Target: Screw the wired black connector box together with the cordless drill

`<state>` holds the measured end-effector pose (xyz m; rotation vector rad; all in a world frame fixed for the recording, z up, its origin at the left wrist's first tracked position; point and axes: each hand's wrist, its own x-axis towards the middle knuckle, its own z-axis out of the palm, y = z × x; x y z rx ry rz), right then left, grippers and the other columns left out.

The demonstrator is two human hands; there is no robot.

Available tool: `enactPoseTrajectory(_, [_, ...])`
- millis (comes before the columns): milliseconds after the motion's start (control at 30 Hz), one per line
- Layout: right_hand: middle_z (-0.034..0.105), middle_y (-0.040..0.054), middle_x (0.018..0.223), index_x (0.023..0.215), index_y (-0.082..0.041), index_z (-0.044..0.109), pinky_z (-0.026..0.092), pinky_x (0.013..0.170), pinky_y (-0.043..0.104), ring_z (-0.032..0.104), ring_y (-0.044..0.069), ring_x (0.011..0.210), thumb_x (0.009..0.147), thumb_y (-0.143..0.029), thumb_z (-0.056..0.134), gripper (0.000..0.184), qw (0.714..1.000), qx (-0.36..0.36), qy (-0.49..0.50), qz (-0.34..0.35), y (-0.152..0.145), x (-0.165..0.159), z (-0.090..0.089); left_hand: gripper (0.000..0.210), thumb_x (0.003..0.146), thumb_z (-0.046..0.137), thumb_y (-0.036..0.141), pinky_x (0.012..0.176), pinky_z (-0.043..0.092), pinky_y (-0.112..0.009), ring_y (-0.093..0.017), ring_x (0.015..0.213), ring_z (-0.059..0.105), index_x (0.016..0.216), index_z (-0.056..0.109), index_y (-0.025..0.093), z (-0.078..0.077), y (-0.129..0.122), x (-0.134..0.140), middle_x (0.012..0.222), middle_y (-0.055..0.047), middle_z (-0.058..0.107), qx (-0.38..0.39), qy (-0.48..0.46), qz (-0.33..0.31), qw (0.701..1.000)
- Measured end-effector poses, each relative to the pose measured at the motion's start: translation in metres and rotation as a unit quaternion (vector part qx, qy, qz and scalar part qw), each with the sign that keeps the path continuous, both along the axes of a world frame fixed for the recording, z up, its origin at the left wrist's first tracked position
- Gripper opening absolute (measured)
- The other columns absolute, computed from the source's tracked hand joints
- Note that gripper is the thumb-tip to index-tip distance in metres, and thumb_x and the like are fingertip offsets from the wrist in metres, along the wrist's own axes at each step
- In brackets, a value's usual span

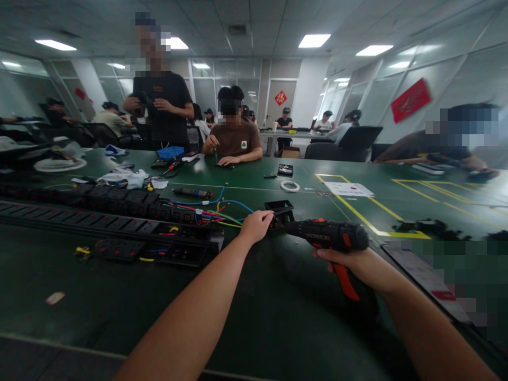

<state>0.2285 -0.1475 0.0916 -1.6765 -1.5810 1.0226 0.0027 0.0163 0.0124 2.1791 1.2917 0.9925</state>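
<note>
My right hand is wrapped round the handle of a black and orange cordless drill. The drill lies level, its tip pointing left at a small black frame-like housing. At that housing's near left side, my left hand is closed, fingers pinched at its edge close to the drill's tip. Whether the tip touches anything is hidden. Blue, green, yellow and red wires run from the left toward the housing. They come from a long black row of power sockets.
Black socket strips and a loose socket piece cover the table's left. Behind lie a dark screwdriver-like tool, a white tape roll and a paper sheet. Small black parts lie right. Several people sit or stand beyond.
</note>
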Motion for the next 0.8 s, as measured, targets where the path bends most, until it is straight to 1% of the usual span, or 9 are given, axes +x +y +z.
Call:
enactPoseTrajectory(133, [0.069,0.0028,0.069,0.103,-0.018,0.072,0.046,0.059,0.031,0.062,0.020,0.064,0.074,-0.054,0.077,0.047,1.000,-0.004,0.005,-0.002,-0.0007,-0.0012,0.0013,0.041,0.100,0.042,0.038,0.104,0.046,-0.033,-0.023,0.118,0.064,0.123,0.072,0.022,-0.0002,-0.0002,-0.0004,0.126,-0.006,0.071,0.001,-0.001,-0.002,1.000])
enactPoseTrajectory(233, [0.072,0.0044,0.076,0.101,-0.018,0.073,0.046,0.061,0.032,0.063,0.020,0.067,0.075,-0.053,0.076,0.044,1.000,-0.004,0.004,0.002,-0.0001,0.0004,-0.0001,0.041,0.100,0.042,0.038,0.105,0.046,-0.033,-0.023,0.118,0.064,0.123,0.072,0.022,-0.0016,0.0010,-0.0001,0.126,-0.007,0.071,0.003,-0.005,-0.003,1.000])
enactPoseTrajectory(300, [0.072,0.0047,0.077,0.099,-0.018,0.073,0.046,0.060,0.032,0.063,0.020,0.067,0.076,-0.053,0.075,0.042,1.000,-0.007,0.008,0.010,0.0004,0.0011,-0.0011,0.041,0.100,0.042,0.038,0.105,0.046,-0.032,-0.022,0.118,0.063,0.122,0.072,0.022,-0.0025,0.0020,0.0004,0.126,-0.006,0.071,0.000,-0.006,-0.002,1.000])
enactPoseTrajectory(500, [0.072,0.0041,0.076,0.095,-0.018,0.073,0.047,0.064,0.032,0.064,0.020,0.068,0.076,-0.050,0.074,0.037,0.999,0.005,0.021,0.035,-0.0002,-0.0022,-0.0007,0.041,0.100,0.042,0.038,0.107,0.045,-0.031,-0.021,0.119,0.063,0.122,0.072,0.023,-0.0033,0.0027,0.0008,0.127,-0.005,0.071,-0.003,-0.008,-0.002,1.000])
enactPoseTrajectory(667, [0.066,0.0009,0.066,0.090,-0.017,0.072,0.043,0.058,0.030,0.059,0.018,0.063,0.076,-0.049,0.074,0.035,0.999,0.007,0.005,0.032,0.0000,-0.0012,-0.0015,0.040,0.099,0.043,0.039,0.106,0.045,-0.031,-0.022,0.119,0.063,0.122,0.072,0.023,-0.0042,0.0024,-0.0002,0.127,-0.005,0.071,-0.001,-0.013,-0.001,1.000])
enactPoseTrajectory(800, [0.063,-0.0004,0.065,0.090,-0.017,0.070,0.042,0.059,0.029,0.057,0.017,0.063,0.077,-0.049,0.074,0.034,0.999,0.001,0.002,0.032,0.0011,0.0008,-0.0029,0.041,0.099,0.043,0.039,0.106,0.045,-0.031,-0.022,0.118,0.063,0.122,0.072,0.023,-0.0049,0.0026,-0.0006,0.126,-0.005,0.071,0.002,-0.014,-0.004,1.000])
